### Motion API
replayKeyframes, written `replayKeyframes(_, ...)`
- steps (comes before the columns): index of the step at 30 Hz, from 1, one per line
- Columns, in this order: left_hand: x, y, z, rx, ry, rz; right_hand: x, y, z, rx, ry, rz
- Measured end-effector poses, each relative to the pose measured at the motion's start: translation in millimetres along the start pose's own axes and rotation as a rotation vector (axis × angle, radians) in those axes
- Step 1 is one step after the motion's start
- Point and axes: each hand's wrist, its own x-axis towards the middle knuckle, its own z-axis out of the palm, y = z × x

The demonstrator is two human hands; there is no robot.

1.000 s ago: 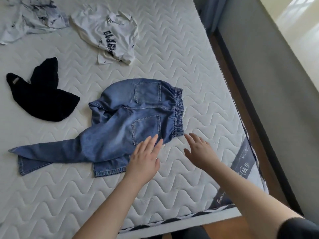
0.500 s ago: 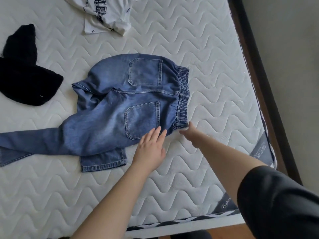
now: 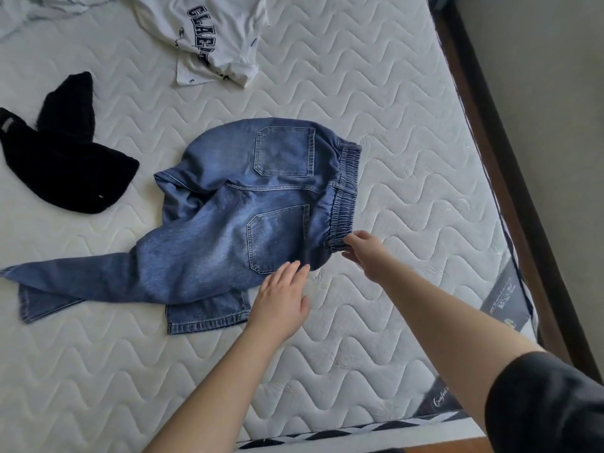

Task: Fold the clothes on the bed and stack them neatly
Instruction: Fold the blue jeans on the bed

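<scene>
Blue jeans: crumpled mid-mattress, back pockets up, legs trailing left. Your right hand: pinching the near corner of the elastic waistband. Your left hand: fingers straight, released, fingertips touching the denim below the nearer pocket. White lettered T-shirt: unfolded, far side. Black garment: heaped, left of the jeans.

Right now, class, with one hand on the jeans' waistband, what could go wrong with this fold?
1. The right hand pinches only one corner of the jeans, so lifting may twist them.
2. The legs lie crossed and bunched, so creases may get folded in.
3. The black garment lies close and could be dragged.
</scene>
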Motion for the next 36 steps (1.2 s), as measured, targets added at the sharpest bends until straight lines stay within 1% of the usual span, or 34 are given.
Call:
replayKeyframes(2, 0.0, 4.6, -6.6, -0.026, 0.010, -0.008, -22.1, -8.1, 3.4, -0.051, 0.007, -0.110)
replayKeyframes(4, -1.6, 12.2, -14.9, -0.065, 0.042, -0.012, -50.8, -15.8, 4.5, -0.040, 0.000, -0.184)
replayKeyframes(6, -7.7, 22.6, -26.2, -0.106, 0.110, 0.005, -85.4, -20.9, 2.3, -0.013, -0.083, -0.215)
replayKeyframes(8, -19.4, 33.5, -38.4, -0.133, 0.181, 0.044, -125.1, -26.5, -2.0, -0.042, -0.173, -0.252)
replayKeyframes(11, -42.2, 48.3, -57.7, -0.129, 0.264, 0.097, -183.9, -37.4, -10.9, -0.083, -0.239, -0.339)
replayKeyframes(13, -57.3, 55.7, -72.2, -0.155, 0.363, 0.131, -216.2, -42.7, -17.7, -0.095, -0.268, -0.397)
replayKeyframes(15, -69.9, 61.4, -89.6, -0.159, 0.500, 0.162, -241.0, -46.7, -22.4, -0.126, -0.307, -0.457)
replayKeyframes(17, -80.8, 63.1, -107.9, -0.166, 0.600, 0.149, -260.2, -50.4, -24.4, -0.156, -0.313, -0.513)
replayKeyframes(19, -92.7, 62.0, -126.8, -0.192, 0.588, 0.095, -273.6, -54.3, -26.1, -0.146, -0.296, -0.534)
replayKeyframes(21, -102.6, 56.2, -139.1, -0.227, 0.525, 0.041, -280.9, -54.3, -28.9, -0.204, -0.273, -0.558)
replayKeyframes(23, -113.3, 49.5, -146.0, -0.277, 0.499, 0.017, -279.7, -47.3, -32.6, -0.363, -0.210, -0.594)
replayKeyframes(26, -132.0, 44.4, -158.2, -0.367, 0.505, 0.013, -269.7, -29.1, -37.1, -0.684, -0.055, -0.605)
replayKeyframes(28, -144.2, 41.5, -170.2, -0.407, 0.517, 0.027, -268.3, -18.1, -37.8, -0.831, -0.032, -0.640)
replayKeyframes(30, -156.2, 40.2, -186.7, -0.426, 0.554, 0.047, -270.8, -11.7, -36.3, -0.922, -0.025, -0.729)
replayKeyframes(32, -167.3, 39.7, -204.4, -0.453, 0.605, 0.065, -276.4, -6.2, -32.3, -0.906, 0.019, -0.814)
replayKeyframes(33, -173.5, 40.7, -213.3, -0.470, 0.632, 0.069, -281.4, -4.2, -29.5, -0.848, 0.066, -0.864)
replayKeyframes(36, -192.0, 46.1, -236.9, -0.521, 0.705, 0.060, -298.1, 0.3, -22.1, -0.626, 0.191, -1.125)
